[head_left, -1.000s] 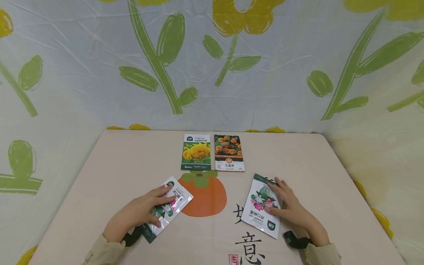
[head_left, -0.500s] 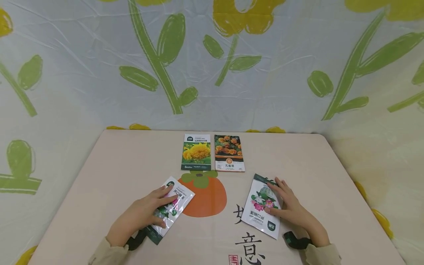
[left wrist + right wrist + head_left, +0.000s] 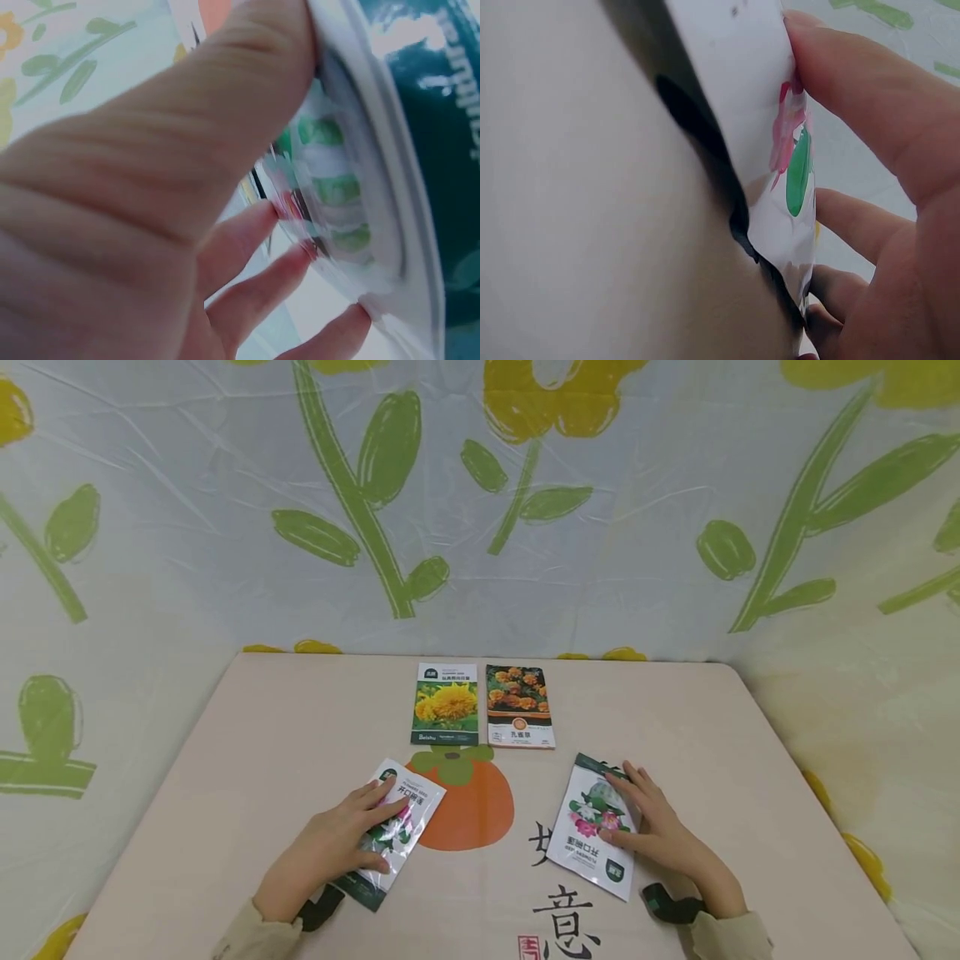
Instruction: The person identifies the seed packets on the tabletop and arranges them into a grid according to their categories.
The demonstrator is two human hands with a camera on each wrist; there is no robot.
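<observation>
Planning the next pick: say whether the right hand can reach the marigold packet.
Likely yes: nothing stands between the right hand and the marigold packet, though that hand touches a white packet.

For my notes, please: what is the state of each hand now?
Left hand: open, touching the left packet.
Right hand: open, touching the right packet.

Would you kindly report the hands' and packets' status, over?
Left hand on left white packet. Right hand on right white packet. Yellow-flower packet, orange-flower packet beyond. No obstruction seen.

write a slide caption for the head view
Left grip on one white packet, right grip on another white packet, yellow-flower packet and orange-flower packet lying behind.
</observation>
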